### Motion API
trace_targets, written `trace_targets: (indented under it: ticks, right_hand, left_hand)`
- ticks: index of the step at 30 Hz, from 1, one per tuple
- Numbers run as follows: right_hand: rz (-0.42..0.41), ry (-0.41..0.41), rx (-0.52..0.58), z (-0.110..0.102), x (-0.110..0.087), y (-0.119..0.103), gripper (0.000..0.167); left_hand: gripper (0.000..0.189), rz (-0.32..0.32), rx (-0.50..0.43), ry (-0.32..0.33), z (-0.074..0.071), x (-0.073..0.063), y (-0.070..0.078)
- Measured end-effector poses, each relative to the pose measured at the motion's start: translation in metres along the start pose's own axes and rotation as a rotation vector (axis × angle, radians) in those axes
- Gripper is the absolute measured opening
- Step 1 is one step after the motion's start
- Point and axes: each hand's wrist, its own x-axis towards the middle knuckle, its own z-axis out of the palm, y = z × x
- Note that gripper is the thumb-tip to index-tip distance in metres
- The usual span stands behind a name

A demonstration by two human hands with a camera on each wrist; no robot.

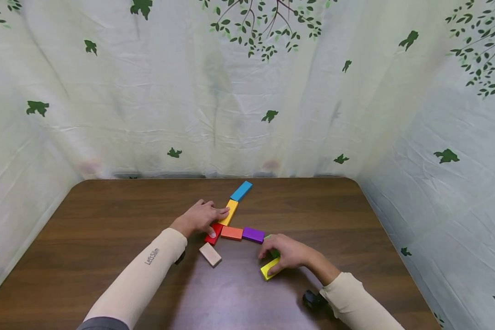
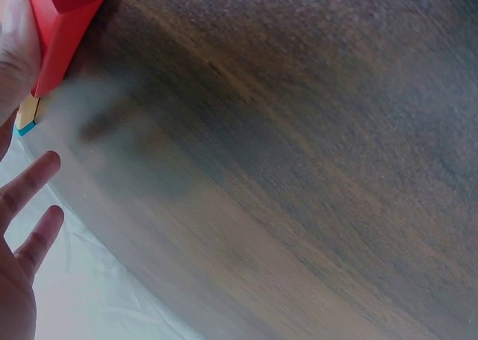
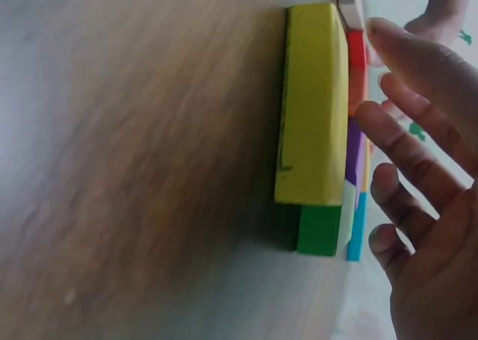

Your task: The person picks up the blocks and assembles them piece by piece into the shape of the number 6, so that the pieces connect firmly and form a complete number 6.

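My left hand (image 1: 200,217) reaches over the upper part of a row of coloured blocks. Its thumb rests at a red block (image 1: 214,233), and its extended forefinger lies over an amber block (image 1: 231,211). The left wrist view shows the thumb along the red block's side, with two other fingers stretched out. Over a yellow block (image 1: 269,269) is my right hand (image 1: 288,251), its thumb at that block's end. Under its fingers a green block (image 1: 275,253) is partly hidden. In the right wrist view its fingers are spread beside the yellow block.
A blue block (image 1: 241,190) continues the line beyond the amber one. An orange block (image 1: 232,233) and a purple block (image 1: 253,235) run end to end from the red one towards the right. A plain wooden block (image 1: 210,255) lies nearer. Curtains surround the brown table (image 1: 119,220).
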Motion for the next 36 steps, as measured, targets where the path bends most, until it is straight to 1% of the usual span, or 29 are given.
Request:
trace_targets:
  ticks: [7,11,21,27,36]
  right_hand:
    - [-0.054,-0.008,-0.064,0.002,-0.010,0.005,0.034]
    - [-0.058,-0.001,-0.092,0.004,-0.013,0.005,0.032]
    - [-0.088,0.023,-0.176,0.007,-0.016,0.008,0.030]
    - [-0.078,0.022,-0.181,0.007,-0.015,0.010,0.028]
    - [-0.107,0.035,-0.168,0.008,-0.013,0.011,0.027]
  left_hand:
    - [0.080,-0.015,-0.014,-0.011,0.001,0.001,0.000]
    - [0.079,-0.025,-0.028,-0.013,0.001,0.001,0.000]
    - [0.079,0.011,-0.006,0.010,0.001,0.000,-0.001]
    - [0.080,0.002,-0.008,0.002,0.000,0.000,-0.001]
    - [0.079,-0.007,-0.025,-0.013,-0.001,0.000,0.000]
